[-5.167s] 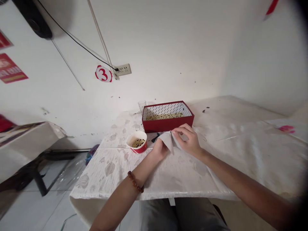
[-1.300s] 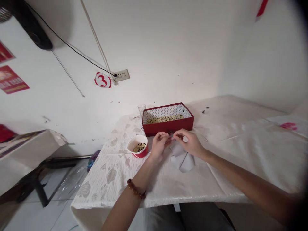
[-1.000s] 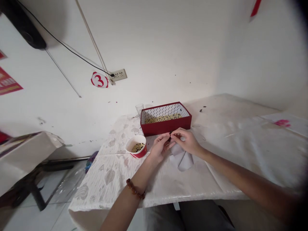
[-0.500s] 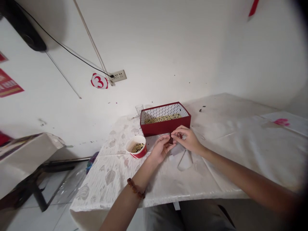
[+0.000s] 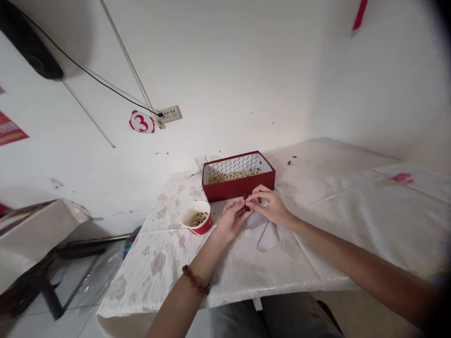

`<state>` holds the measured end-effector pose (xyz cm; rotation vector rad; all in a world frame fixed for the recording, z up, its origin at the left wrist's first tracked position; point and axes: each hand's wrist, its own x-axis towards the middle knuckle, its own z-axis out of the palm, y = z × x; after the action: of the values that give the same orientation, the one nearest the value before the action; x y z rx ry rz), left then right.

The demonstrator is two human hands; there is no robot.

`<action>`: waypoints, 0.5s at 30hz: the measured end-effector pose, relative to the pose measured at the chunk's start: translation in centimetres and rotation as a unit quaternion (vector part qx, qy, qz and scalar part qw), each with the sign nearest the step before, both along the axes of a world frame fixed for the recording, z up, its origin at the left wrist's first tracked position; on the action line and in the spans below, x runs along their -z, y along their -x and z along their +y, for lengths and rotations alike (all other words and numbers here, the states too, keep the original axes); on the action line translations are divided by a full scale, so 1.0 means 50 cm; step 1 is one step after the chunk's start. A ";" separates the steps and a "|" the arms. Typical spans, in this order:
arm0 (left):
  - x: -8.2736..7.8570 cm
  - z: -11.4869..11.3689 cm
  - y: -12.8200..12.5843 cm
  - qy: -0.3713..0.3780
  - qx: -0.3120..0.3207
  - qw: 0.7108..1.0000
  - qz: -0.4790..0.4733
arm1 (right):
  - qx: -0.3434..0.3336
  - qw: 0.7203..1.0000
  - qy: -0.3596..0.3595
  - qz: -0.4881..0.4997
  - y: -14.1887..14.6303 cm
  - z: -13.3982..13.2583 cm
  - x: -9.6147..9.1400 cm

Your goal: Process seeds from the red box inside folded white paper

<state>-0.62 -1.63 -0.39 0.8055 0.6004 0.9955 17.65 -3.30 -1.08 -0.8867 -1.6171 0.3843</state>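
Note:
My left hand (image 5: 230, 218) and my right hand (image 5: 269, 205) meet in front of a dark red box (image 5: 239, 187). Between their fingertips is a small dark brown piece (image 5: 247, 206), pinched from both sides; its kind is too small to make out. The box has a white patterned lining and holds a layer of pale and black bits (image 5: 234, 176). Left of my hands stands a red and white paper tub (image 5: 202, 228) with similar bits inside. Under my right hand lies a greyish flat piece with a loop of ribbon (image 5: 269, 238).
A clear drinking glass (image 5: 201, 162) stands behind the box's left end. The table wears a pale leaf-patterned cloth (image 5: 158, 267). Small dark scraps (image 5: 289, 162) lie to the right of the box. A wall socket (image 5: 171, 114) with a plugged cable is above, and another covered table (image 5: 35, 230) is at left.
The view has shifted slightly. My fingers have moved a little on the dark brown piece, which now shows more between the fingertips. Both hands stay together in front of the box.

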 end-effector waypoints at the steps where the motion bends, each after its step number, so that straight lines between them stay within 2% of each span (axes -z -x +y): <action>1: 0.000 0.000 0.000 -0.002 0.003 1.000 0.000 | 0.005 1.000 -0.002 0.000 0.000 0.000 0.000; 5: 0.006 0.003 -0.001 -0.004 0.020 1.000 0.007 | 0.047 0.999 -0.014 0.009 -0.002 0.004 0.002; 10: 0.009 0.007 -0.002 0.003 -0.004 1.000 -0.005 | 0.059 0.997 -0.031 -0.031 -0.002 0.002 0.002; 15: 0.003 0.000 -0.005 0.001 -0.019 1.000 -0.013 | 0.091 0.991 -0.084 -0.059 0.001 -0.003 0.003</action>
<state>-0.35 -1.62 -0.57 0.7796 0.5956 1.0387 17.62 -3.46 -1.21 -0.9331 -1.6331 0.0683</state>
